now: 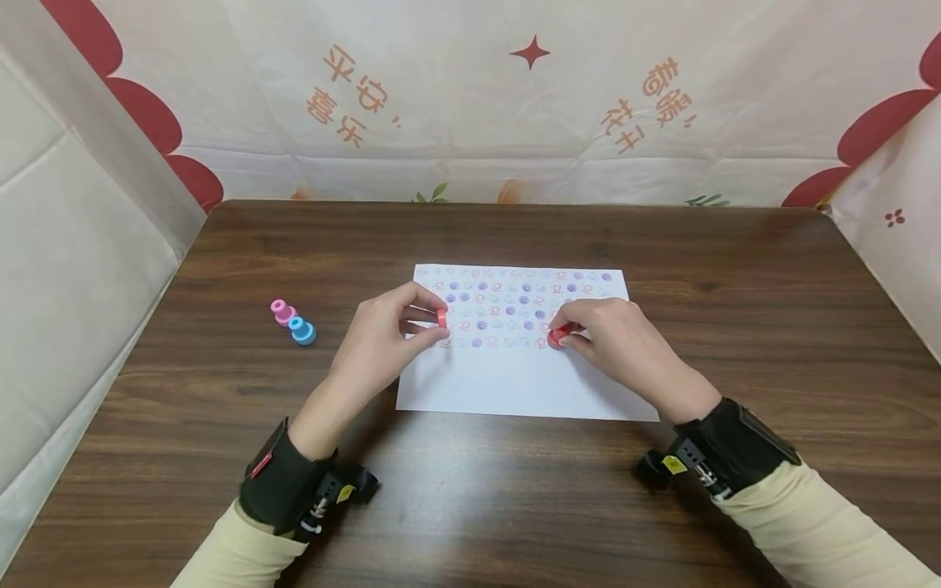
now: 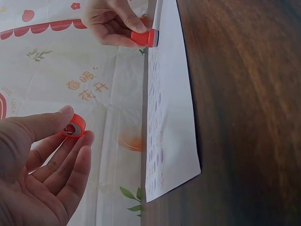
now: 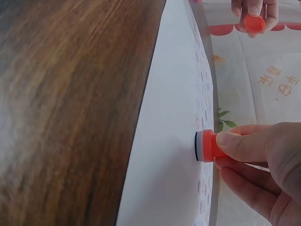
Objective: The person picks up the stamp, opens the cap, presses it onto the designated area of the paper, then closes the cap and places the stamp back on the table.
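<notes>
Over the left part of a white sheet of paper [image 1: 515,384], my left hand [image 1: 378,335] pinches a small red cap [image 2: 77,126] between thumb and fingers. The cap's hollow side shows in the left wrist view. My right hand [image 1: 617,343] holds a red stamp [image 3: 208,146] by its handle, the dark stamping face turned down to the paper. It stands at the end of the lowest printed row; whether it touches the sheet I cannot tell. Rows of small purple, red and pale blue prints cover the sheet's upper half.
Left of the paper, a pink stamp [image 1: 282,311] and a blue stamp [image 1: 302,331] stand close together on the brown wooden table [image 1: 485,506]. A white patterned cloth [image 1: 470,106] hangs behind the table's far edge. Both wrists wear black straps with cameras.
</notes>
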A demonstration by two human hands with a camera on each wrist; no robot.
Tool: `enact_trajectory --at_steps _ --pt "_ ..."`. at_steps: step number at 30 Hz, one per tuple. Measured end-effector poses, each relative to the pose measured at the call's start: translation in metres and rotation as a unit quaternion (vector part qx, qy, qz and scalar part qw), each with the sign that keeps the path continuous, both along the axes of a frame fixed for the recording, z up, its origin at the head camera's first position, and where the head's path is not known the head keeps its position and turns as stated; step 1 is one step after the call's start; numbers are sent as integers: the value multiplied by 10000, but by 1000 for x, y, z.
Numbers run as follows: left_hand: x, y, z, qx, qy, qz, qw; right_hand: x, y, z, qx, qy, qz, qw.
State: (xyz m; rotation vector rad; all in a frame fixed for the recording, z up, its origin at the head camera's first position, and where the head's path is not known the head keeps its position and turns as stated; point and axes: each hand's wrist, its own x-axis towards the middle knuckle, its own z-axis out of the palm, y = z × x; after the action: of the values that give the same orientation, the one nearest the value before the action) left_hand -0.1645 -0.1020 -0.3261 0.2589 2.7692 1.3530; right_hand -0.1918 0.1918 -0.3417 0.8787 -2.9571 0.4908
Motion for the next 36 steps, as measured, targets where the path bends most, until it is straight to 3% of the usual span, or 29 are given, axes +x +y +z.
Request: enact_trajectory --at_steps 19,36 --pt "5 1 1 1 91 -34 10000 1 2 -9 -91 191 65 9998" --pt "5 4 1 -41 -29 0 10000 3 4 -9 -165 -76 -63 9998"
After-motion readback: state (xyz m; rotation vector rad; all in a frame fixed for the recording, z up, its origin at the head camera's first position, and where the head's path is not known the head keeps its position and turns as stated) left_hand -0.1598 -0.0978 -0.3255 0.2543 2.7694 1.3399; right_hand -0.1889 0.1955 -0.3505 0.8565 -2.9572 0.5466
